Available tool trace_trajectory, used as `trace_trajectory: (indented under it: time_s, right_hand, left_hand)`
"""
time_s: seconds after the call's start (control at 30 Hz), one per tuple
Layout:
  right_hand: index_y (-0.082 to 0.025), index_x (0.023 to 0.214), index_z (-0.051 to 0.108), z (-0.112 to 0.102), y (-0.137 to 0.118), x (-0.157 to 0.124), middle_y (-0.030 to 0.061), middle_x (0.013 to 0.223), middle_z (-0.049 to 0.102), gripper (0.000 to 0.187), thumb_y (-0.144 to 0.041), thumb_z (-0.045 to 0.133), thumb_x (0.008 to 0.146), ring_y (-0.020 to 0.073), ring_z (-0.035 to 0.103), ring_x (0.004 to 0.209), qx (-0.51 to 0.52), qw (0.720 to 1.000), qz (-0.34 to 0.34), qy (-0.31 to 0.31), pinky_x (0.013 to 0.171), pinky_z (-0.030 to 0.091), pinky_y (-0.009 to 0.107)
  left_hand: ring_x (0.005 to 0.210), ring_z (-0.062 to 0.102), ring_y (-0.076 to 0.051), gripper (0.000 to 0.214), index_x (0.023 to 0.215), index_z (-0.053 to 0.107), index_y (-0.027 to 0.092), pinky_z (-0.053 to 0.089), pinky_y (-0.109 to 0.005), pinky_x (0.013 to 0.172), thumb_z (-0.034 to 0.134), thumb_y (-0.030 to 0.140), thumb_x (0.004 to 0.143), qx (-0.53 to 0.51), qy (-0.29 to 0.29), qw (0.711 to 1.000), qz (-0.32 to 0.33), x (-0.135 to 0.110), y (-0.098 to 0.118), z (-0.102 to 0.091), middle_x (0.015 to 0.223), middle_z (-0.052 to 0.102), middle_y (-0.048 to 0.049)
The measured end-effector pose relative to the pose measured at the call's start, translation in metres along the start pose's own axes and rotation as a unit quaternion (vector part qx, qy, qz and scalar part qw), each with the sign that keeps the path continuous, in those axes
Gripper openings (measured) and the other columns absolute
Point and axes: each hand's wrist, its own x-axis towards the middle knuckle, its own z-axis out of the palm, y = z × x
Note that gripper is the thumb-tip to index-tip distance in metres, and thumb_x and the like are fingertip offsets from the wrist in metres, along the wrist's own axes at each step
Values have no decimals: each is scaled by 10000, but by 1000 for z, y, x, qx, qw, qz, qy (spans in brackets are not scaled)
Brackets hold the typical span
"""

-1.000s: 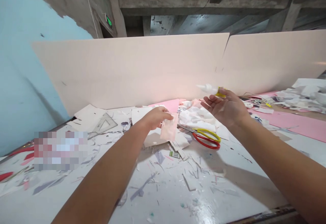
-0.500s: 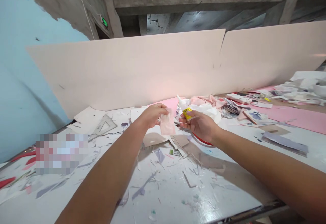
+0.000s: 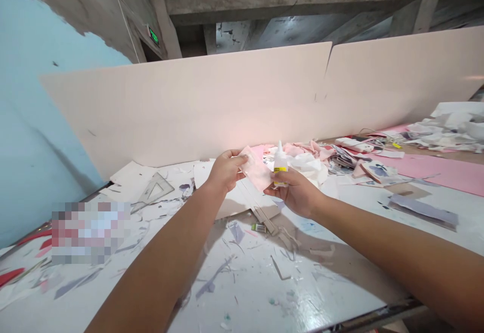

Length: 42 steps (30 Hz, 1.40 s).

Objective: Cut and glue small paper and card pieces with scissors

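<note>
My left hand is closed on the upper left part of a small pale pink piece, thin and flat like fabric or paper, held tilted above the table. In my right hand is a white glue bottle with a yellow label and a pointed nozzle, held upright. The right fingertips are at the lower right corner of the pink piece; whether they pinch it I cannot tell. Below both hands lie a pale board and a narrow strip like a ruler.
A clear set square lies on the left of the white table, among paper scraps. Crumpled pale cloth, pink sheets and a folded grey piece are on the right. A tall pale panel stands behind.
The glue bottle has turned from leaning to upright. The pink piece has tilted, its lower corner swinging right toward my right fingers.
</note>
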Motion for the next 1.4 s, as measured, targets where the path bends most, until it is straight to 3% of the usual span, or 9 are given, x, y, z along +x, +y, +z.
trace_trajectory:
  time_s: [0.17, 0.3, 0.4, 0.53, 0.73, 0.9, 1.07, 1.2, 1.4]
  right_hand:
    - [-194, 779, 481, -2, 4, 3, -21, 744, 552, 311, -115, 693, 566, 108, 545, 670, -67, 997, 0, 42, 617, 486, 253]
    - [-208, 824, 437, -4, 5, 3, -21, 752, 549, 382, -138, 705, 561, 125, 563, 672, -92, 992, -29, 78, 618, 490, 277]
    - [-215, 829, 410, -2, 4, 3, -27, 751, 533, 407, -155, 711, 562, 125, 561, 665, -99, 990, -48, 84, 605, 494, 279]
    - [-233, 847, 417, 0, -1, 1, -20, 828, 543, 357, -199, 677, 605, 131, 565, 711, -77, 993, -47, 79, 643, 505, 305]
    - [-210, 776, 467, -6, -9, 1, -16, 736, 538, 196, -240, 616, 652, 137, 538, 679, -167, 983, -66, 37, 618, 442, 286]
    - [-184, 707, 501, -13, -9, 5, -17, 685, 536, 134, -221, 600, 626, 146, 511, 663, -396, 913, -42, -90, 591, 372, 268]
    - [-196, 734, 502, -10, -8, 3, -2, 745, 581, 219, -191, 635, 560, 172, 539, 690, -534, 836, 38, -122, 582, 380, 264]
    - [-204, 733, 468, -13, -7, 1, -10, 732, 563, 247, -207, 637, 552, 162, 529, 662, -603, 789, 42, -113, 548, 372, 248]
    - [-221, 822, 435, -37, -1, -4, -11, 738, 580, 340, -305, 642, 565, 171, 536, 631, -660, 745, 38, -92, 495, 340, 246]
  left_hand:
    - [711, 608, -138, 184, 845, 507, 153, 505, -341, 713, 605, 173, 691, 5, -44, 999, -15, -5, 1, 4, 808, 598, -44]
    - [779, 614, -182, 507, 1024, 466, 188, 507, -379, 712, 720, 206, 585, 97, -135, 986, -33, -10, 3, 0, 961, 597, -81]
    - [844, 596, -199, 703, 1126, 400, 207, 516, -347, 677, 750, 156, 519, 171, -111, 979, -10, -10, 1, -3, 1028, 559, -99]
    - [833, 597, -200, 711, 1153, 372, 211, 517, -315, 637, 728, 175, 539, 253, -84, 963, 33, -10, 6, -7, 974, 563, -89]
    - [678, 621, -181, 782, 1218, 334, 263, 498, -297, 575, 726, 210, 543, 370, -62, 919, 125, -22, 43, -18, 832, 598, -31]
    - [710, 630, -164, 801, 1237, 316, 253, 499, -299, 638, 716, 158, 550, 364, -20, 910, 199, -40, 85, -22, 841, 593, -4]
    - [762, 622, -159, 767, 1278, 283, 226, 487, -383, 719, 672, 143, 622, 386, 14, 899, 204, -44, 113, -27, 977, 572, -47]
    - [693, 627, -169, 825, 1258, 330, 237, 509, -352, 661, 718, 102, 543, 365, 33, 922, 122, -34, 95, -43, 963, 596, -80]
    - [687, 632, -196, 807, 1235, 373, 216, 506, -330, 612, 726, 143, 513, 323, -25, 945, -52, -50, 10, -67, 960, 605, -103]
